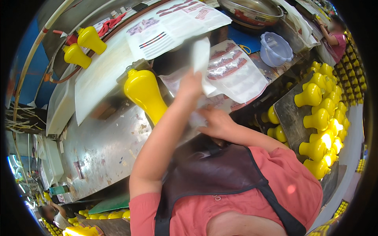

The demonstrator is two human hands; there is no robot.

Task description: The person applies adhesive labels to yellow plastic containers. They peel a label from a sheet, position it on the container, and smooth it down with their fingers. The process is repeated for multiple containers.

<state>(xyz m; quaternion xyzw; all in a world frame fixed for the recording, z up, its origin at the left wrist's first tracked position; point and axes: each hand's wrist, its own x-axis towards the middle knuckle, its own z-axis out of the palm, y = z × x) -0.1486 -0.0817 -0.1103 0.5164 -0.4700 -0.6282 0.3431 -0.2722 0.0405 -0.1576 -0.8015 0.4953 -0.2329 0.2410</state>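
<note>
My left hand [190,85] is closed on a white paper sheet [201,57], which is blurred and rises upward from the fingers. Just below and to the right, my right hand [217,122] is held low with bent fingers, beside a blurred whitish patch; what they grip, if anything, I cannot make out. A glossy yellow vase [143,92] lies tilted left of my left forearm, its neck toward the upper left. Beyond my hands are printed decal sheets [240,76] with dark red patterns, partly behind the white paper.
More printed sheets [177,29] cover the far board. Two yellow vases [91,40] stand at the far left near a red cloth [111,25]. A pale bucket [275,50], yellow scissors [245,49] and a metal basin [252,13] sit far right. Several yellow vases [325,108] crowd a right-hand board.
</note>
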